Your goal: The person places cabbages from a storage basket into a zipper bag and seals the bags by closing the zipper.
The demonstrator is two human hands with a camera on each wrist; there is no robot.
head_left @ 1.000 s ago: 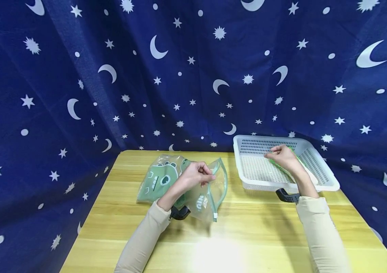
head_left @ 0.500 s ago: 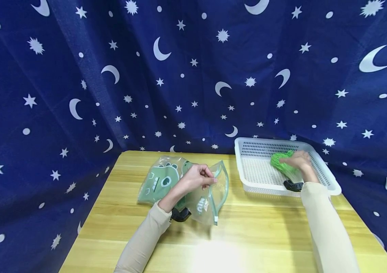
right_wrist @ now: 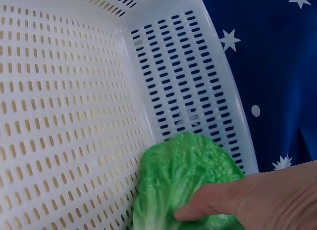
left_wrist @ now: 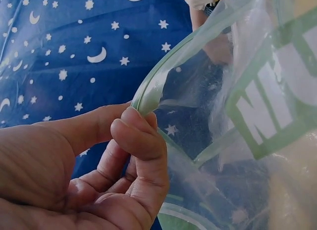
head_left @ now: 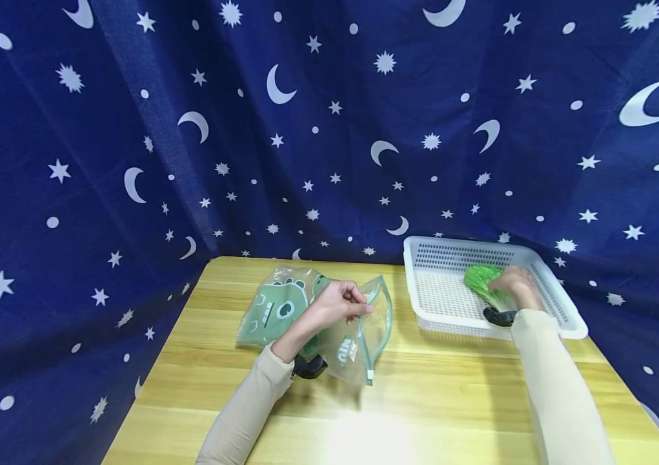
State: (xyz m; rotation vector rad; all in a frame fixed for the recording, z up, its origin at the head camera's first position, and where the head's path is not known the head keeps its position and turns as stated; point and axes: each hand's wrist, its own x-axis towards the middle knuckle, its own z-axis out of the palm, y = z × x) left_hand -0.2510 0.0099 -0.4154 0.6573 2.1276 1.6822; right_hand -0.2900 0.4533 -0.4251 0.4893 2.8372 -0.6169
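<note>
My left hand [head_left: 336, 305] pinches the zip rim of a clear slider bag [head_left: 275, 309] between thumb and fingers. Green dinosaur art and white lettering are printed on the bag, whose mouth gapes to the right; a white slider [head_left: 370, 374] sits at the lower end of the zip. On the right, a Chinese cabbage leaf [head_left: 482, 278], crinkled green with a pale stalk, lies along the inside of a white basket [head_left: 439, 325]. My right hand [head_left: 516, 284] holds it; the right wrist view shows the thumb [right_wrist: 208, 200] across its face, the other fingers hidden.
The basket has slotted walls and stands at the back right of the wooden table [head_left: 422, 400]. Close behind the table hangs a dark blue curtain [head_left: 341, 161] with white moons and stars. A bright glare spot lies near the table's front.
My right hand has shifted right and down in the basket, and the cabbage leaf has turned from edge-on to face-up. The left hand keeps its pinch on the bag.
</note>
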